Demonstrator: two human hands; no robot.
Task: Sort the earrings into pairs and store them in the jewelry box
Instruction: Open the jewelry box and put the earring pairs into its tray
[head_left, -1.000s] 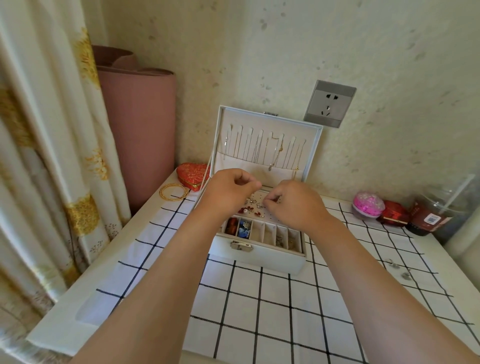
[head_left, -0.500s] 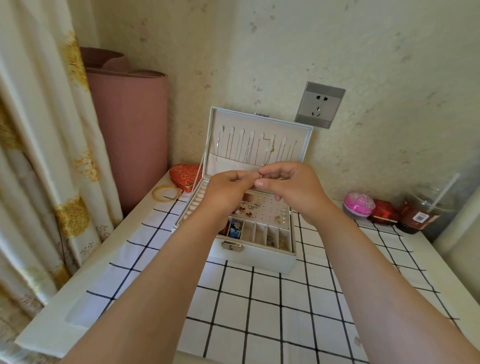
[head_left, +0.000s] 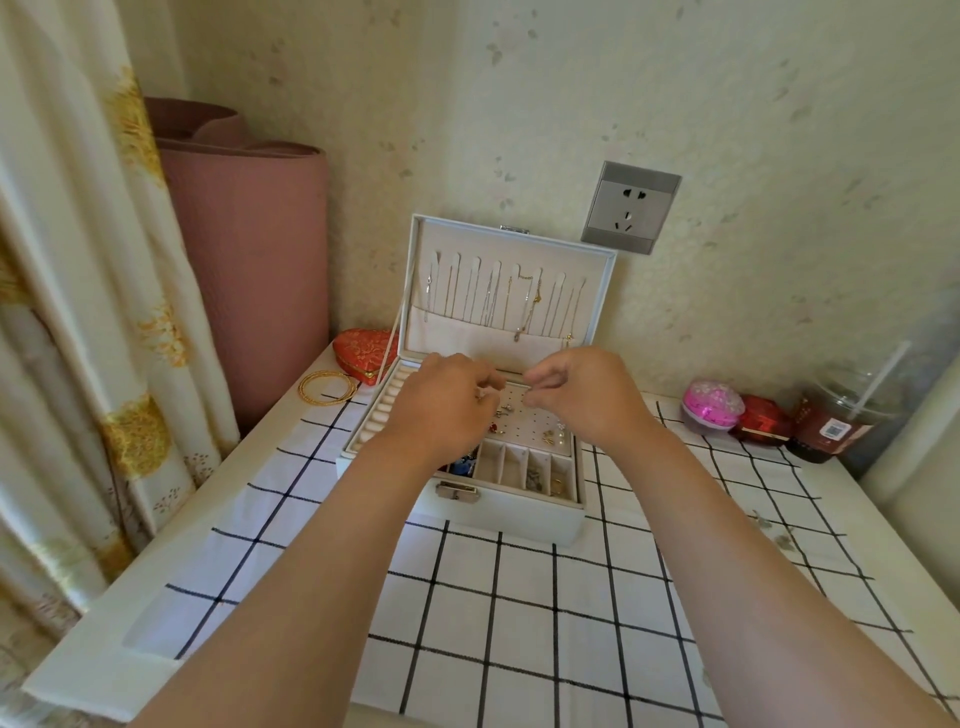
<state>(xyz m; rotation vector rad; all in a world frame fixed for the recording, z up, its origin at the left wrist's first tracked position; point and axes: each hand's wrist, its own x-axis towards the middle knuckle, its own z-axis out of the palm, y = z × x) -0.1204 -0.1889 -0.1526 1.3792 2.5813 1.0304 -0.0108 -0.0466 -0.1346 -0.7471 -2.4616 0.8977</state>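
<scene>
Since the earlier frame the two hands had come apart and lower. The left hand (head_left: 447, 400) and right hand (head_left: 582, 395) no longer touched; a small gap stayed between them above the open jewelry box (head_left: 498, 512) at frame centre. Both had fingers curled toward the thumb, and whether either pinched an earring I could not tell. Earrings (head_left: 550, 434) sat on the holed panel below the right hand. The box's front wall stood well back from the lower edge of the tabletop (head_left: 519, 649). Gold bangles (head_left: 327, 387) lay near its left side.

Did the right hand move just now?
Yes. Against the jewelry box, the right hand has come down a little toward the earring panel and parted from the left hand.
</scene>
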